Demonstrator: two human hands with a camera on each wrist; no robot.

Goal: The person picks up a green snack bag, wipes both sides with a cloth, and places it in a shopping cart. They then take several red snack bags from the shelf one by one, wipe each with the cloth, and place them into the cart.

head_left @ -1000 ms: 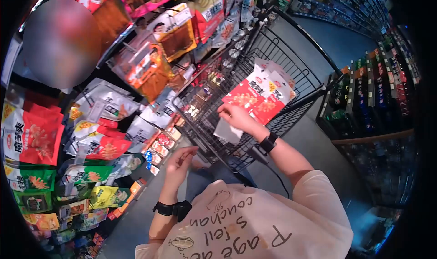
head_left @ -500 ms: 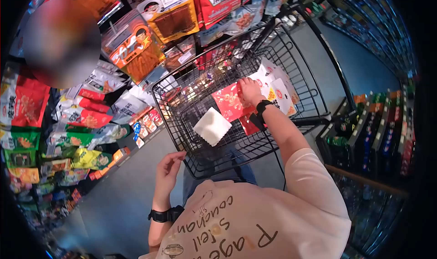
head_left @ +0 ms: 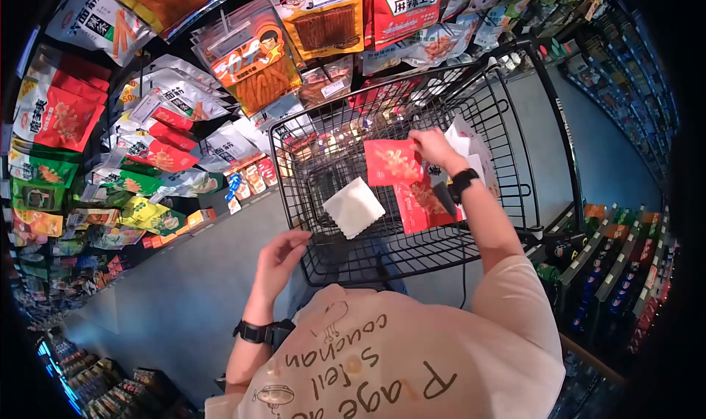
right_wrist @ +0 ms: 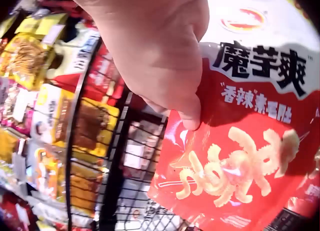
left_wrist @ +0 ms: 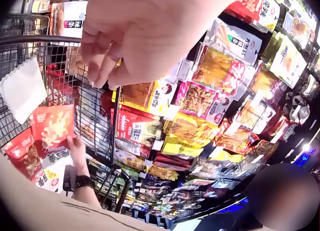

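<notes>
My right hand (head_left: 430, 145) reaches into the black wire shopping cart (head_left: 309, 261) and pinches the top of a red snack packet (head_left: 392, 161). The right wrist view shows the thumb (right_wrist: 187, 111) pressed on that red packet (right_wrist: 240, 161). More red and white packets (head_left: 426, 202) lie under it in the cart. A white paper (head_left: 354, 207) lies loose on the cart floor. My left hand (head_left: 283, 253) hovers just outside the cart's near rim, fingers loosely curled, holding nothing; the left wrist view shows the same hand (left_wrist: 135, 36) and the red packet (left_wrist: 52, 128) beyond it.
Hanging snack bags (head_left: 250, 66) fill the shelf wall to the left and ahead of the cart. Bottled drinks (head_left: 618, 264) line the shelves on the right. Grey aisle floor (head_left: 184, 301) runs between them.
The right hand has shifted right inside the cart and lifted one red packet off the pile. The view has swung left. The left hand has stayed near the cart's rim.
</notes>
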